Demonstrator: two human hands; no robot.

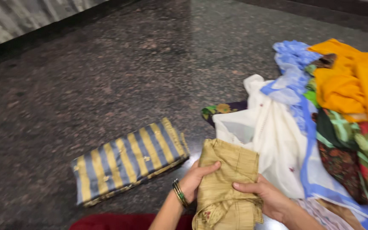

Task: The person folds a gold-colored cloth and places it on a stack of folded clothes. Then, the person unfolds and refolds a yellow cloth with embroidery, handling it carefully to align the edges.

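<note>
Both my hands hold a folded golden-beige ribbed garment [228, 179] low in the middle of the view. My left hand [195, 179], with green and gold bangles at the wrist, grips its left edge, thumb on top. My right hand [265, 196] clasps its right side, fingers laid over the fabric. Just left of the garment lies a folded cloth with blue and gold stripes [126, 159] flat on the floor.
A heap of loose clothes fills the right side: a white cloth with a blue border [277, 136], an orange cloth [354, 85], green and red printed fabric [354, 149]. The floor is dark speckled granite [107, 72]. A dark red cloth [116, 221] shows at the bottom edge.
</note>
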